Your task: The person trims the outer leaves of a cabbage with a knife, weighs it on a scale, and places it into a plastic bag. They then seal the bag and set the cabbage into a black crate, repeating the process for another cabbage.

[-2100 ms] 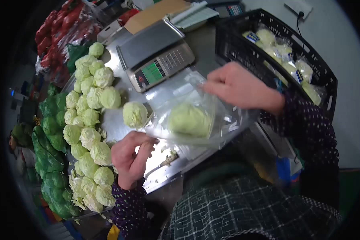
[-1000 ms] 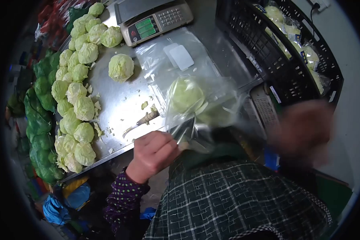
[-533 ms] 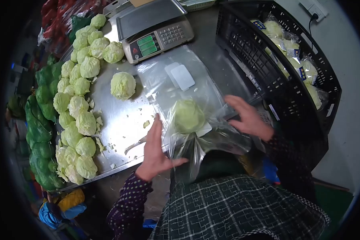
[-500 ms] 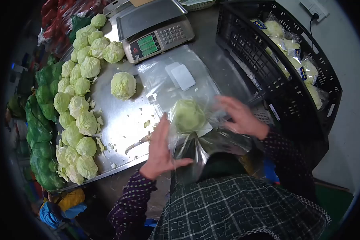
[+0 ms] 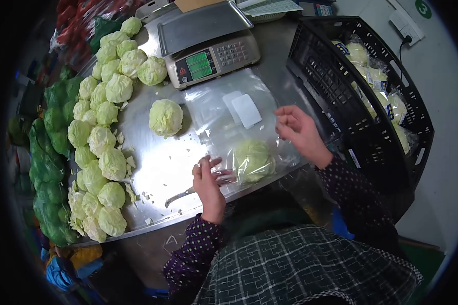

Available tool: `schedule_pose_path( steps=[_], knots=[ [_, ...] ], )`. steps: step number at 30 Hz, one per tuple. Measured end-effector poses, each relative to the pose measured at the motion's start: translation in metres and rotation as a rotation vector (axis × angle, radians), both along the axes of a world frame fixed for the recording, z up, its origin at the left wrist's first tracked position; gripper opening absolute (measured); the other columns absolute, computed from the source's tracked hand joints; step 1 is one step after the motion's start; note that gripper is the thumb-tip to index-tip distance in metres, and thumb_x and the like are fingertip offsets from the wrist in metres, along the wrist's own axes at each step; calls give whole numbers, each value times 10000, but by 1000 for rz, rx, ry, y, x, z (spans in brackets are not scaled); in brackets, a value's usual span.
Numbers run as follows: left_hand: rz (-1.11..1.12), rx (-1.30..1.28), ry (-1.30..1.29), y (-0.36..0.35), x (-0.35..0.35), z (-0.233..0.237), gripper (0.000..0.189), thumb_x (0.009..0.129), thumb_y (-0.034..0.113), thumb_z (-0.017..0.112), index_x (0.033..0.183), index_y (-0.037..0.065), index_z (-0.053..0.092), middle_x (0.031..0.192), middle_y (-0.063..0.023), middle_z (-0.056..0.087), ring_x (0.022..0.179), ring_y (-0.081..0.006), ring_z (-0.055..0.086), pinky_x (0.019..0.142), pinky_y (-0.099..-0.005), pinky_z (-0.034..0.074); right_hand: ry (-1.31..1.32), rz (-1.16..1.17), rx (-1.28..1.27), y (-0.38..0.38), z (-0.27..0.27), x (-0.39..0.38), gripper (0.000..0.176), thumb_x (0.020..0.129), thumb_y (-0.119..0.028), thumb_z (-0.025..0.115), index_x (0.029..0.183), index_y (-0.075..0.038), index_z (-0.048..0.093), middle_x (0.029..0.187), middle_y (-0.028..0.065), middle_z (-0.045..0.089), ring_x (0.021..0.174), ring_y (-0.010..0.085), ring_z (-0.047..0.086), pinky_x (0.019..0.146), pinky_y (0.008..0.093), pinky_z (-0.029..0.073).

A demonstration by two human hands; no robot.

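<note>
A pale green head of lettuce or cabbage (image 5: 253, 160) lies inside a clear plastic bag (image 5: 233, 179) at the table's front edge. My left hand (image 5: 209, 189) is at the bag's left side, its fingers bent around the film, part of them blurred behind the plastic. Raised to the right of the bagged head, my right hand (image 5: 301, 133) has loosely bent fingers standing apart, with nothing seen between them. Two white cards (image 5: 247, 111) lie beyond the head, on or under flat clear film (image 5: 208, 108). A knife (image 5: 179, 197) rests left of my left hand.
One unwrapped head (image 5: 166, 118) stands alone near a digital scale (image 5: 212, 58). Several more heads (image 5: 101, 140) line the table's left side, beside green net sacks (image 5: 48, 178). A black crate (image 5: 336, 76) at right holds bagged heads (image 5: 376, 79). Leaf scraps lie about.
The bagged head has come down flat onto the table's front edge, its loose plastic no longer hanging toward me. My right hand has lifted away; my left has stayed beside the bag, fingers now bent.
</note>
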State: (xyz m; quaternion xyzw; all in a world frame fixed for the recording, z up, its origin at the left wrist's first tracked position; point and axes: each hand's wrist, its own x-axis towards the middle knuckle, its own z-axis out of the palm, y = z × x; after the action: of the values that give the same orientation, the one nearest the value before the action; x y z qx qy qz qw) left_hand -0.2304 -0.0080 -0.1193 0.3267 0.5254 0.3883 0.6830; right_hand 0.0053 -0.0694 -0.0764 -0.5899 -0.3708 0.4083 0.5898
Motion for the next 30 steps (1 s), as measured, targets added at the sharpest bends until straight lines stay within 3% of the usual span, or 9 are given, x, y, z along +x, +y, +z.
schedule_pose_path(
  steps=[8, 12, 16, 18, 19, 20, 25, 27, 30],
  knots=[
    [30, -60, 81, 38, -4, -55, 352, 967, 258, 514, 715, 16, 545, 612, -90, 557, 433, -156, 528, 417, -279, 469, 69, -313, -337, 26, -74, 6, 142, 889, -120, 632, 951, 2, 595, 683, -18, 548, 508, 51, 457, 432, 219, 343],
    [-393, -382, 243, 10, -22, -59, 284, 852, 195, 587, 670, -21, 564, 616, -57, 538, 470, -149, 500, 451, -285, 413, 139, -204, -495, -25, -111, -18, 125, 854, -91, 644, 931, 5, 618, 734, 21, 599, 577, 71, 525, 494, 234, 414],
    [-358, -246, 224, -9, -27, -84, 333, 879, 105, 598, 1172, 59, 448, 824, -57, 557, 663, -129, 534, 564, -257, 455, -133, -206, -356, -30, -136, -43, 213, 848, -48, 598, 1060, -30, 595, 810, 56, 614, 706, 98, 562, 626, 265, 479],
    [-249, -355, -11, -8, -35, -122, 340, 872, 80, 601, 1172, 77, 440, 848, -73, 550, 716, -151, 552, 552, -280, 465, -16, -305, -268, -26, -140, -54, 320, 850, -25, 545, 1168, -58, 569, 834, 48, 591, 735, 95, 545, 634, 263, 476],
    [-423, -239, 98, 0, -57, -152, 418, 933, 230, 536, 1300, 46, 459, 1194, -181, 564, 1072, -267, 547, 895, -434, 465, -75, -263, -309, -21, -152, -54, 353, 850, -44, 543, 1198, -87, 577, 805, 27, 589, 695, 88, 542, 623, 265, 470],
    [-232, -115, 265, 0, -32, -98, 323, 880, 84, 586, 1173, 67, 450, 992, -136, 574, 805, -207, 576, 633, -324, 503, -120, -194, -375, -20, -132, -53, 352, 862, -72, 525, 1204, -119, 593, 740, 10, 580, 644, 80, 532, 609, 265, 461],
    [-404, -37, 69, 58, 8, 28, 490, 943, 311, 458, 1333, 16, 434, 1333, -213, 474, 1164, -285, 520, 957, -396, 445, -239, -218, -6, -16, 8, -30, 326, 950, -211, 549, 1260, -112, 574, 935, 59, 652, 839, 131, 617, 712, 271, 485],
    [-665, 818, 421, 23, 52, 52, 542, 942, 239, 522, 1434, 99, 344, 1341, -176, 475, 1209, -328, 483, 1025, -448, 395, -307, -310, 338, -94, 61, 9, 453, 917, -285, 619, 1305, -68, 536, 1157, 113, 608, 1053, 212, 587, 817, 313, 484],
    [-686, 730, -282, 8, 158, 91, 500, 930, 192, 541, 1363, -8, 390, 1252, -207, 523, 1085, -295, 586, 867, -386, 529, -876, -458, 496, -149, 123, 52, 715, 794, -386, 753, 1351, -30, 480, 1289, 185, 525, 1214, 338, 502, 938, 406, 456]
  ],
)
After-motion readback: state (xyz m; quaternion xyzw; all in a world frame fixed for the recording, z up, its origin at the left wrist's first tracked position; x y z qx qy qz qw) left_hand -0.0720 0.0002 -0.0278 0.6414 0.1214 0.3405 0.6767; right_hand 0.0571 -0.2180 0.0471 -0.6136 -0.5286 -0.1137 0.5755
